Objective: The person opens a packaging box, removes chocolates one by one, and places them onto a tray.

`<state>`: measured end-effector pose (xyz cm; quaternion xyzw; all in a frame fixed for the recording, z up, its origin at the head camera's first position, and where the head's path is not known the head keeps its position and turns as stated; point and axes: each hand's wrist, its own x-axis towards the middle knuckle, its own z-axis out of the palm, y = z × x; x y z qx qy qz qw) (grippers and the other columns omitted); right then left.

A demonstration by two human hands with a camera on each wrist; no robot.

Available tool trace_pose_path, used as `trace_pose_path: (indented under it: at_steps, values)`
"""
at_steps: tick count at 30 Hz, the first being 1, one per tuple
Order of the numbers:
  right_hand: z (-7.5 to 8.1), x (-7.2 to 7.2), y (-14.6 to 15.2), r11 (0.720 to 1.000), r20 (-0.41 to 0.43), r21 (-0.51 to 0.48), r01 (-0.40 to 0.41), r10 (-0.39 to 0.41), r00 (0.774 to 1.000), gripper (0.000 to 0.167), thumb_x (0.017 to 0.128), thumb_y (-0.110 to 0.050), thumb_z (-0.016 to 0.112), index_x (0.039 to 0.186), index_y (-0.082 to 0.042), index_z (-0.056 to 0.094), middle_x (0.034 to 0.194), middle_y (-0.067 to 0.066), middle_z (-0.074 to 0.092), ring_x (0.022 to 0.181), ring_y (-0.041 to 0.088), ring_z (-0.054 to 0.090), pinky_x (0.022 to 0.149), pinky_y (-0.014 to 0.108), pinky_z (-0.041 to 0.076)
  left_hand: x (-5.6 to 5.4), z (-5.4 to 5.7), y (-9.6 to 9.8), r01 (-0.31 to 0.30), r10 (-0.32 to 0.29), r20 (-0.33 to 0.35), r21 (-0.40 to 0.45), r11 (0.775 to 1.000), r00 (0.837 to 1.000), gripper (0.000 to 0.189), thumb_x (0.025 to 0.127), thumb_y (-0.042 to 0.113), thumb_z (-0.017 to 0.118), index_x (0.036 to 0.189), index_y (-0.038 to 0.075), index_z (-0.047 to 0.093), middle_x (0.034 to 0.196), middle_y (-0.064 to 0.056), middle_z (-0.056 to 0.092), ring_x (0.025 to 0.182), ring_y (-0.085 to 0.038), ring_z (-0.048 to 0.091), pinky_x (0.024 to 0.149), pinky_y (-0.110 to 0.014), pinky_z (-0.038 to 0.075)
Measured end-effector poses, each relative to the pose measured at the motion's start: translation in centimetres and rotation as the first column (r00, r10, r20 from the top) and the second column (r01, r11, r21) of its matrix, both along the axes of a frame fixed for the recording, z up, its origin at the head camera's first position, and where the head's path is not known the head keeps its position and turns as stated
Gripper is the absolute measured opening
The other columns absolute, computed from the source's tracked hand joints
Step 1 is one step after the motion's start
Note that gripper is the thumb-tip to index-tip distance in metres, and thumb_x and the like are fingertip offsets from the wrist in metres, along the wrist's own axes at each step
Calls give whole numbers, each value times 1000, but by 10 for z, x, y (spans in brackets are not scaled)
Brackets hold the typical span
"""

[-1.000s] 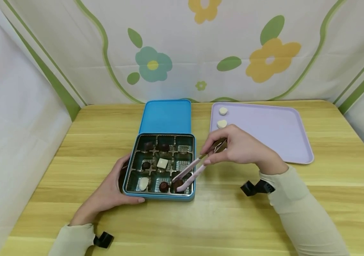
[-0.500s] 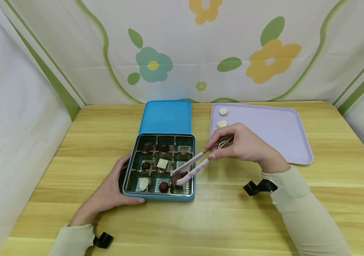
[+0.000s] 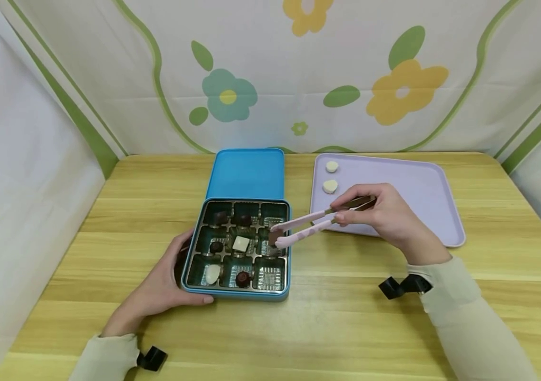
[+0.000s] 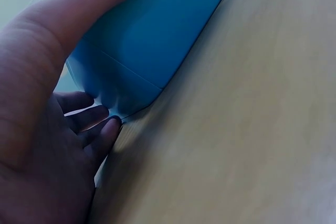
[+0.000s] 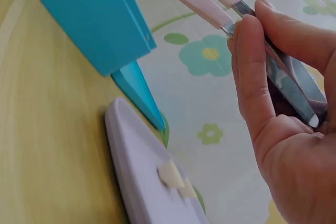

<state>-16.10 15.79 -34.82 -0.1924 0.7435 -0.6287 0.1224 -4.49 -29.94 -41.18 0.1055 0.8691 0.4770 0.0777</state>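
While the left hand [image 3: 163,283] is gripping the tin [image 3: 237,296] around its 8 o'clock corner, thumb lying along the front and fingers bending against the side, the right hand [image 3: 379,214] is pinching the tongs [image 3: 306,232] between thumb and fingers. The tongs' tips are holding a brown chocolate [image 3: 274,237], which is hanging over the tin's 3 o'clock pocket; how high, I'm not able to tell.

The lid [image 3: 246,172] is already off, lying at 12 o'clock beyond the tin. Toward 2 o'clock on the counter [image 3: 346,317], the tray [image 3: 408,201] is carrying two white chocolates [image 3: 330,186] near its 10 o'clock corner, sitting apart, one beyond the other.

By my reckoning, the work is sitting at an early stage: two chocolates are resting on the tray, and the brown one isn't yet joining them. Six more are waiting in the tin: a white square [image 3: 240,243] at the centre, a white oval [image 3: 212,273] at 7 o'clock, and four dark ones [image 3: 243,279] at 6, 9, 11 and 12.
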Motion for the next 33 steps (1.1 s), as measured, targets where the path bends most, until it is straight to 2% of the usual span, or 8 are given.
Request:
trace_pose_path:
  at_steps: [2,6,11,17,20,24,28,33]
  values:
    - [-2,1,7,999,24,-34,11,-10,1000,18,87,4,85,104,-1,82,93,7,83,77,13,78,74,27,65,0,0,0,6,-6,4,17,1000,1000,138,65,20,106,172,34,20,167,-10,40,141,-26,47,112,-17,36]
    - [-9,4,24,988,73,-147,38,-27,997,19,89,12,79,104,0,82,92,5,83,79,12,79,76,26,65,-2,1,-1,29,-30,8,59,998,1000,137,65,17,105,171,36,22,169,-8,38,142,-11,45,113,-13,33]
    - [-15,7,44,970,96,-219,106,-87,992,22,92,15,74,107,0,82,94,3,83,78,14,79,77,26,65,-6,2,-4,82,-80,-18,124,989,997,132,65,8,103,171,28,26,169,-11,38,143,0,42,114,-7,32]
    - [-24,7,63,951,121,-267,156,-128,984,24,94,17,70,109,2,81,97,4,83,79,17,79,78,26,65,-10,-1,-5,133,-122,-68,207,969,990,138,63,-4,100,173,15,20,173,-18,31,151,0,38,117,-8,32]
    - [-27,5,68,947,125,-277,162,-132,983,23,95,17,69,109,3,81,99,4,82,80,17,79,78,27,65,-10,0,-5,147,-129,-91,229,962,987,140,62,-7,99,174,13,18,176,-15,25,155,1,32,119,-9,32]
    - [-29,5,70,949,138,-256,185,-154,978,21,96,14,70,110,3,81,100,3,81,81,16,78,77,27,65,-8,3,-5,139,-125,-74,230,963,989,136,64,-7,99,173,19,23,177,-9,24,156,3,30,118,-9,33]
    - [-28,5,69,949,150,-239,205,-172,974,20,96,13,72,110,2,81,100,3,81,82,15,78,78,27,65,-6,5,-3,137,-127,-55,244,960,990,132,67,-9,97,173,18,22,177,-9,24,155,3,31,116,-9,35]
    - [-27,3,69,943,153,-267,200,-164,975,21,95,14,71,109,3,81,101,4,82,81,16,78,77,27,65,-7,8,1,140,-124,-76,271,952,989,132,68,-10,95,174,18,20,178,-10,20,157,0,27,116,-8,34]
